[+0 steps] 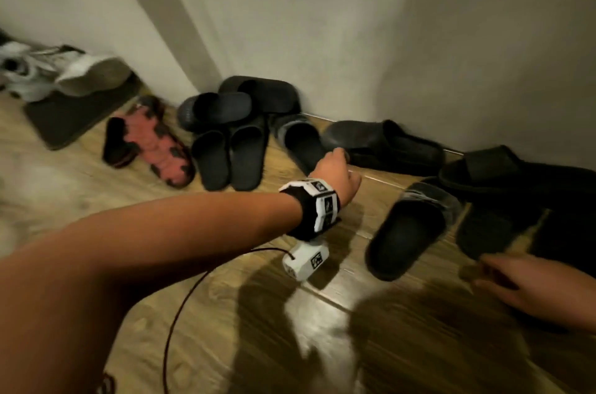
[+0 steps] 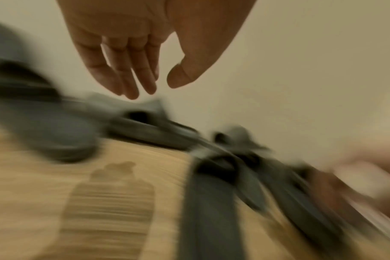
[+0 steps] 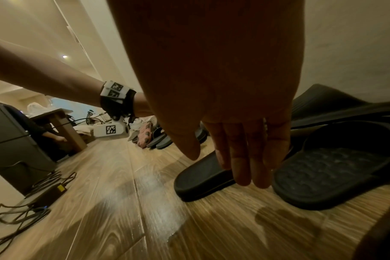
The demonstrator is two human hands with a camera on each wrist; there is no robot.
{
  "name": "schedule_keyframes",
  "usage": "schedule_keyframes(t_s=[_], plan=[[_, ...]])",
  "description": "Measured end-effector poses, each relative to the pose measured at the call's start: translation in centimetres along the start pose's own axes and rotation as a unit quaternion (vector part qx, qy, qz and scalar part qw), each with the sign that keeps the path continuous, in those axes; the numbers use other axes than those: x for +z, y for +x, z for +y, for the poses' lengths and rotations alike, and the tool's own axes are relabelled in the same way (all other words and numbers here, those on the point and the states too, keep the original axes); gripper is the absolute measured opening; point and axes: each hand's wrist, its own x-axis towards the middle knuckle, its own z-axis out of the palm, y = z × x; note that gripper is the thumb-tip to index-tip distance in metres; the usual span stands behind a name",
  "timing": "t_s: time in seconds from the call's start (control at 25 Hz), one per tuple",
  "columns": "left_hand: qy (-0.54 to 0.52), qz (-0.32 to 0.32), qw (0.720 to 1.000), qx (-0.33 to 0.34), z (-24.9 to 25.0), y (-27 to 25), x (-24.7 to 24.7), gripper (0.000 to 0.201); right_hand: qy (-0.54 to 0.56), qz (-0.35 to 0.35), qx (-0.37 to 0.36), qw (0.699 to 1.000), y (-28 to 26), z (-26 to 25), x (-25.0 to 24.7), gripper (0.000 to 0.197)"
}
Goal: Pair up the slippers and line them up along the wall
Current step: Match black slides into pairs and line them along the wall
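Several black slippers lie scattered along the wall [image 1: 322, 22] on the wood floor. My left hand [image 1: 338, 164] reaches over a black slide with a grey strap [image 1: 300, 142], beside a black clog [image 1: 383, 142]. In the blurred left wrist view the left hand [image 2: 160, 88] has straight fingers and holds nothing. My right hand [image 1: 516, 280] hovers at the lower right, fingers extended, just short of a clear-strapped black slide [image 1: 406, 232] and a textured black slipper [image 1: 490, 232]. The right wrist view shows the right hand [image 3: 220, 168] empty above the slide [image 3: 203, 179] and the textured slipper [image 3: 332, 176].
A pink-soled shoe [image 1: 151, 145] lies upturned at left. Beside it sits a pair of black slides [image 1: 229, 158], with two more stacked [image 1: 238, 103] in the corner. White sneakers [image 1: 48, 71] rest on a dark mat [image 1: 74, 122]. Cables and an adapter [image 3: 51, 191] lie behind.
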Motion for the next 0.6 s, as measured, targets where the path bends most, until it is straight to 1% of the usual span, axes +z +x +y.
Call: schedule_keyframes(t_s=[0.08, 0.12, 0.16, 0.24, 0.32, 0.36, 0.48, 0.6], plan=[[-0.005, 0.008, 0.998, -0.067, -2.7, 1.7, -1.5, 0.039, -0.011, -0.025, 0.004, 1.0, 0.9, -0.7, 0.1, 0.07], [0.002, 0.0, 0.996, -0.088, -3.8, 2.4, -1.7, 0.041, -0.018, -0.041, 0.001, 0.999, 1.0, -1.0, -0.1, 0.07], [0.01, -0.009, 0.995, -0.095, -4.6, 3.1, -1.7, 0.042, -0.021, -0.058, 0.001, 0.998, 0.7, -1.2, -0.6, 0.067], [0.017, -0.016, 0.997, -0.079, -4.6, 4.5, -1.2, 0.043, -0.027, -0.081, 0.01, 0.996, 0.1, -1.8, -1.9, 0.053], [0.004, -0.022, 0.998, -0.057, -2.2, 6.4, -0.4, 0.044, -0.029, -0.073, 0.031, 0.996, -0.7, -1.0, -2.6, 0.037], [-0.022, -0.016, 0.998, -0.056, -1.1, 7.3, -0.2, 0.043, -0.03, -0.071, 0.04, 0.996, -0.9, -0.9, -2.8, 0.034], [-0.115, 0.016, 0.99, -0.078, 4.0, 10.1, 0.2, 0.034, -0.026, -0.069, 0.09, 0.993, -2.7, 1.4, -3.1, 0.034], [-0.115, -0.023, 0.99, -0.084, 6.7, 11.6, 1.1, 0.031, 0.009, -0.069, 0.12, 0.99, -4.7, 3.5, -2.9, 0.033]])
